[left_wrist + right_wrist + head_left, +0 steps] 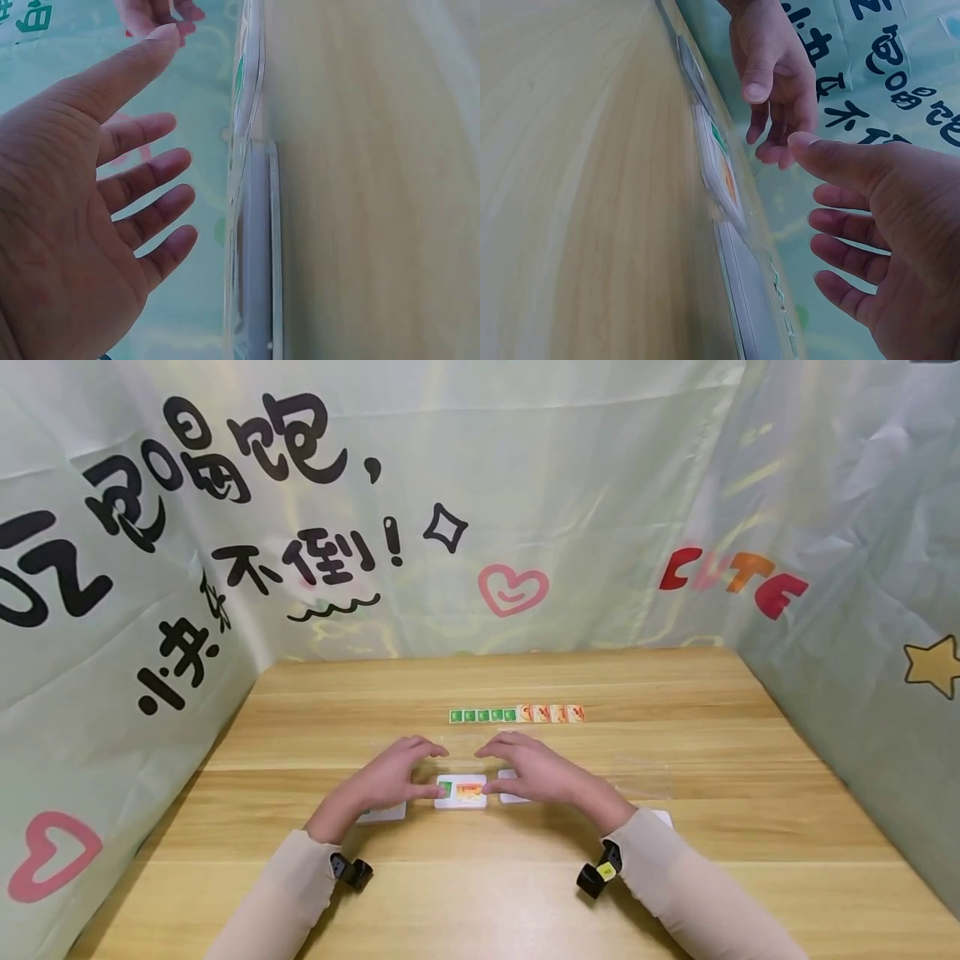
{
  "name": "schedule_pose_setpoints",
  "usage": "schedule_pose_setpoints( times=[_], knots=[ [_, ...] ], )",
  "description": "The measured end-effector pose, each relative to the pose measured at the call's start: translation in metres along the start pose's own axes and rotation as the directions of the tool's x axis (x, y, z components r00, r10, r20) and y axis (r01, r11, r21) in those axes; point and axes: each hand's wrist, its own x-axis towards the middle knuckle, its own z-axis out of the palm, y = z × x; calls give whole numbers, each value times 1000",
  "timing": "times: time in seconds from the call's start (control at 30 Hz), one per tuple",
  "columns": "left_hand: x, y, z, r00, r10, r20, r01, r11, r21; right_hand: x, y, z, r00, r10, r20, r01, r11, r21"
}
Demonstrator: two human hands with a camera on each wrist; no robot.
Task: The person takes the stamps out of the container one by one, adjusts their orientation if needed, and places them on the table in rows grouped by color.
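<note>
My left hand [395, 770] hovers over the table beside a white card [442, 803], its fingers loosely bent and holding nothing. On the card's other side is my right hand [536, 767], also empty, thumb and fingers apart. The card bears a green picture and an orange one [470, 791]. Another white card [386, 814] lies partly under the left hand, and a third white card [507, 787] is mostly covered by the right. In the right wrist view, the card with the pictures [718, 161] lies between its neighbours, and both hands' fingers face each other above.
Farther back, a row of small green cards [483, 716] continues into orange picture cards [558, 714]. Clear flat pieces [643, 777] lie right of the right hand. A white corner [663, 817] shows past the right forearm. Printed fabric [585, 485] encloses the wooden table [480, 893] behind and at the sides.
</note>
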Motion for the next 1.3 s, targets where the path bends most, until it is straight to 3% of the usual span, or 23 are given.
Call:
schedule_pose_setpoints(
  times=[0.8,1.3],
  knots=[
    [-4,8,12,998,-1,64,-2,999,43,15,-9,14,996,8,88,-7,1000,-5],
    [-3,8,19,997,10,80,-14,999,46,16,-11,19,996,-17,83,21,999,-49]
  ],
)
